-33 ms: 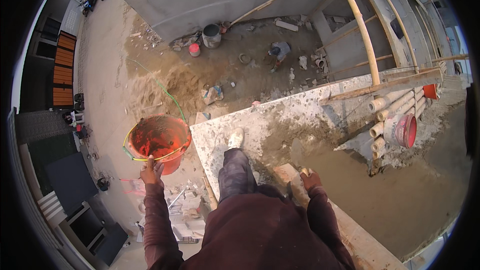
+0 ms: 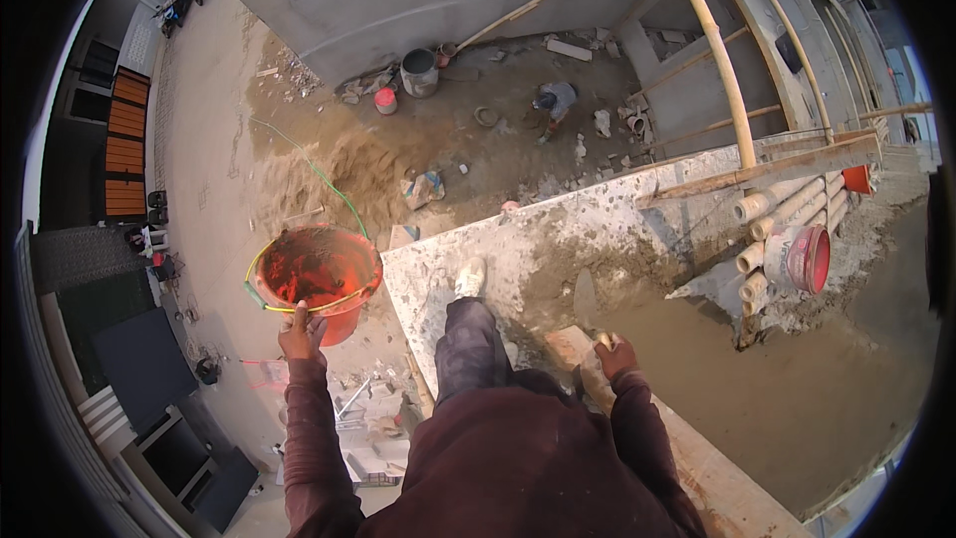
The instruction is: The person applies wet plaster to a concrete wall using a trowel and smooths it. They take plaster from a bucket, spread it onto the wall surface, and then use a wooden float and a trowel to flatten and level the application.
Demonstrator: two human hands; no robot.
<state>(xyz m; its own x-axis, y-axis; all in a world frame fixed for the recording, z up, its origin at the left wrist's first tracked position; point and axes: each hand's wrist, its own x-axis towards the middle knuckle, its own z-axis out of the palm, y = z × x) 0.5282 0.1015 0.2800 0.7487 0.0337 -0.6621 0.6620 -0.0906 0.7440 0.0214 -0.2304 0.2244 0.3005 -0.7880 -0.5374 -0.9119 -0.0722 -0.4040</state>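
My left hand point(image 2: 302, 336) is closed round the yellow wire handle of an orange bucket point(image 2: 345, 321), out past the ledge's left edge. Wet-looking residue coats the bucket's inside. On the other side, my right hand point(image 2: 619, 357) grips the handle of a pointing trowel point(image 2: 585, 299), its grey blade angled forward over wet mortar. Beneath that hand runs a long wooden plank point(image 2: 687, 443). One of my shoes point(image 2: 470, 277) stands on the mortar-splashed concrete ledge point(image 2: 426, 284).
Far below, a person point(image 2: 555, 105) crouches near a dark drum point(image 2: 419, 72) and a pink-lidded pail point(image 2: 385, 100). To the right, bamboo poles point(image 2: 717, 60) rise by stacked pipes point(image 2: 762, 201) and a white-and-red bucket point(image 2: 797, 259). A green hose point(image 2: 329, 179) crosses the sand.
The trowel blade has shifted slightly left, with my right hand moving a little. The bucket stays in nearly the same place, its handle still in my left hand.
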